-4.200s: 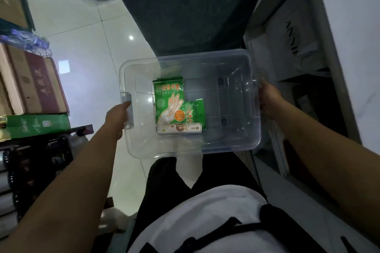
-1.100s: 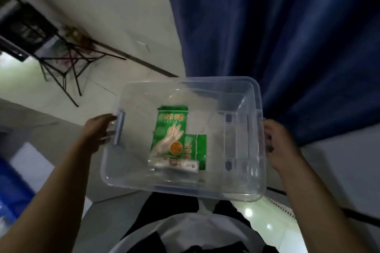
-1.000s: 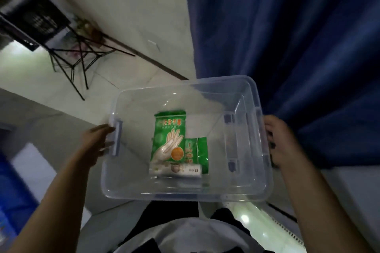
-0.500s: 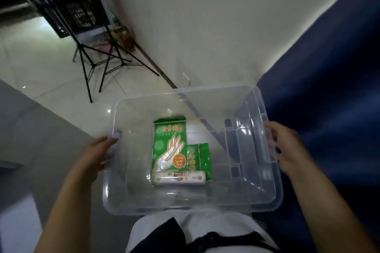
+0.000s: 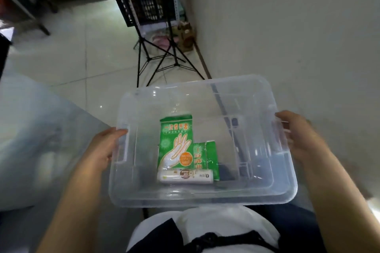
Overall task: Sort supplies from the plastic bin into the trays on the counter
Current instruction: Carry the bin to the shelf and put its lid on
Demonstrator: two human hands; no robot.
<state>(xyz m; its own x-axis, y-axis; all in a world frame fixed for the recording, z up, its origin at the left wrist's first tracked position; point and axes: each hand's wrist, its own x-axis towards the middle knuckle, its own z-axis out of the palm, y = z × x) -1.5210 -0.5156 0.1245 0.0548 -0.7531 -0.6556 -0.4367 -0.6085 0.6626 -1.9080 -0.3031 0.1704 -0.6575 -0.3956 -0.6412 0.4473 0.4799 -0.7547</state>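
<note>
Bin: the clear plastic bin (image 5: 205,96) was held level at waist height, long axis running left to right.
Contents: a green glove packet (image 5: 174,144) lay lengthwise front to back; a smaller green packet (image 5: 206,158) just beside it; a white tube (image 5: 185,176) lay crosswise on their near ends.
Left hand (image 5: 102,150): fingers curled around the left handle.
Right hand (image 5: 298,137): fingers wrapped over the right rim.
Behind: tripod (image 5: 158,55) on the floor.

Single head view, looking steeply down, close over bin (image 5: 283,187)
</note>
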